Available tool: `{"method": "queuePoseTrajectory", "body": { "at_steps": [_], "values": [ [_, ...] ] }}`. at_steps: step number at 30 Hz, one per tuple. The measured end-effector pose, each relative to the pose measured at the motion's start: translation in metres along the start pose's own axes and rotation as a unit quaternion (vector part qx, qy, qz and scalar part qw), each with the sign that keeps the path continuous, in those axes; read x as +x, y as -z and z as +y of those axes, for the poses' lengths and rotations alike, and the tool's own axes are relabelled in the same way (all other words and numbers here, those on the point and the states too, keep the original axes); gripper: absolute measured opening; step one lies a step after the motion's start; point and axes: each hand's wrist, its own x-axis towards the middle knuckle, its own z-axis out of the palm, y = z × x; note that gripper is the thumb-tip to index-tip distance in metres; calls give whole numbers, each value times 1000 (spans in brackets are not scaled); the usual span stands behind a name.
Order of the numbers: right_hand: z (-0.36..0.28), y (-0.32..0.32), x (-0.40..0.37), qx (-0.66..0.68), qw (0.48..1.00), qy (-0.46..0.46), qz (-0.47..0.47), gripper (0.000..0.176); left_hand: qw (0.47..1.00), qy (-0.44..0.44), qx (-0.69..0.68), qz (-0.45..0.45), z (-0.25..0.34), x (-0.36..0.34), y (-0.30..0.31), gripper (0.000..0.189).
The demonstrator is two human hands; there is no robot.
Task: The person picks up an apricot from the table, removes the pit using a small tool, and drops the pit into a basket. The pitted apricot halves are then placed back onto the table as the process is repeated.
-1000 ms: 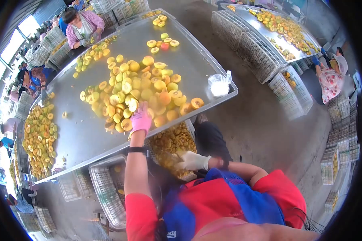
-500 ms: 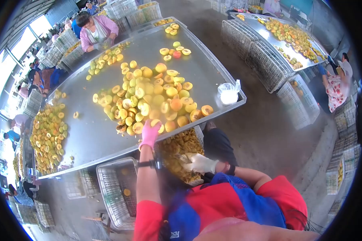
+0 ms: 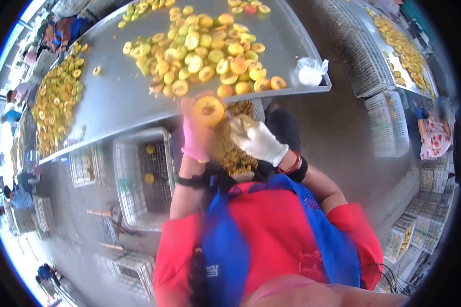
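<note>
Pink-gloved left hand (image 3: 195, 132) quit the pile (image 3: 192, 41); it holds halved fruit (image 3: 208, 110).

Processing workshop: halved fruit (image 3: 191, 41), metal table (image 3: 107, 100), crates (image 3: 388, 128).

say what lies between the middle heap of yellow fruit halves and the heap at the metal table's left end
In the head view, one yellow fruit half on mostly bare grey metal tabletop.

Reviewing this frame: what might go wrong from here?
The halved fruit in the left hand might slip and drop, perhaps onto the fruit pieces below.

The right hand, close beside it, seems to hold something too blurred to identify; if that is sharp, it might catch the left hand.
</note>
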Motion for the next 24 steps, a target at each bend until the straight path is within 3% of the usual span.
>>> {"method": "queuePoseTrajectory", "body": {
  "at_steps": [4, 7, 13, 15, 17, 19, 22, 24],
  "values": [
    [-20, 1, 4, 65, 993, -104, -3, 11, 999, -6, 39, 33, 5, -12, -14, 71],
    [-10, -6, 2, 8, 999, -33, 0, 14, 995, -42, 84, 35, 0, -13, -15, 71],
    [-15, -7, 4, 57, 994, -88, 26, 21, 974, -151, 168, 22, -14, -14, -19, 67],
    [-7, -9, 4, 26, 999, -29, 18, 21, 959, -193, 205, 22, -20, -12, -21, 63],
    [-6, -9, 3, 126, 988, -85, -12, 21, 943, -231, 237, 23, -22, -11, -23, 60],
    [-22, -1, 9, 347, 902, -251, -62, 23, 934, -258, 245, 25, -24, -10, -23, 58],
    [-25, 2, 10, 170, 974, -149, -31, 27, 930, -277, 241, 27, -29, -8, -23, 57],
    [-9, -9, 8, 77, 997, -21, -7, 23, 922, -284, 259, 30, -34, -6, -23, 58]
  ]
}}
